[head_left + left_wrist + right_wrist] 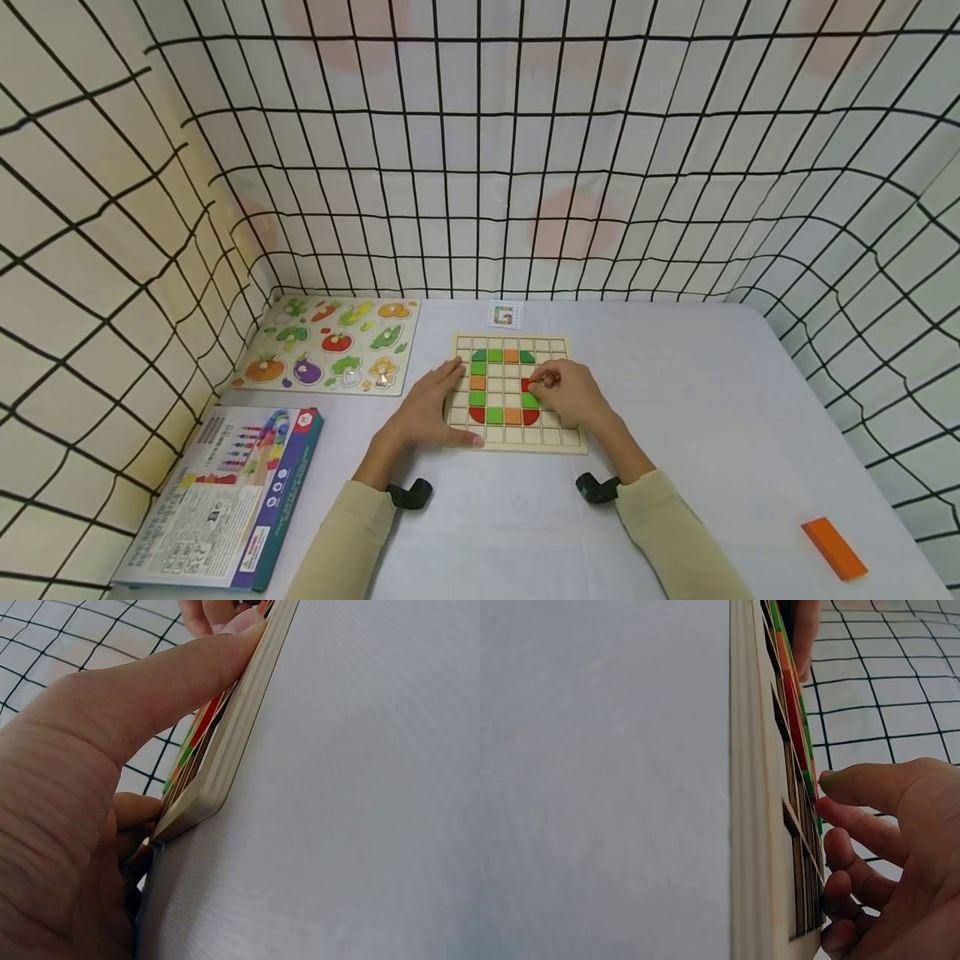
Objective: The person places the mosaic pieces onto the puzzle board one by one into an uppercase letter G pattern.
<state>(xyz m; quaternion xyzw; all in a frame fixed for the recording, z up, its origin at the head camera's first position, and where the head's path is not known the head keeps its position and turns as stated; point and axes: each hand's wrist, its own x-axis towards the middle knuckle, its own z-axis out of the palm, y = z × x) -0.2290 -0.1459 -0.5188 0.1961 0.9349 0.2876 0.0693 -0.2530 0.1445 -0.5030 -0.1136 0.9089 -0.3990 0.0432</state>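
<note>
A wooden grid board (555, 439) lies on the white table, its colored tiles forming a ring-like outline. Green, orange and red tiles sit in the cells, with rounded ones at the corners. My left hand (429, 408) rests at the board's left front corner, thumb extended along the front edge and fingers by the left side. At the outline's right side, my right hand (573, 393) pinches a red tile (527, 385) with thumb and forefinger, just above a green tile (530, 401). In the right wrist view, that hand's other fingers (840, 892) curl close to the board.
A small pattern card (506, 315) lies behind the board. To the left are a vegetable peg puzzle (360, 310) and a boxed bead toy (217, 500). An orange block (834, 548) lies at the far right. Black netting (480, 171) surrounds the table's back and sides.
</note>
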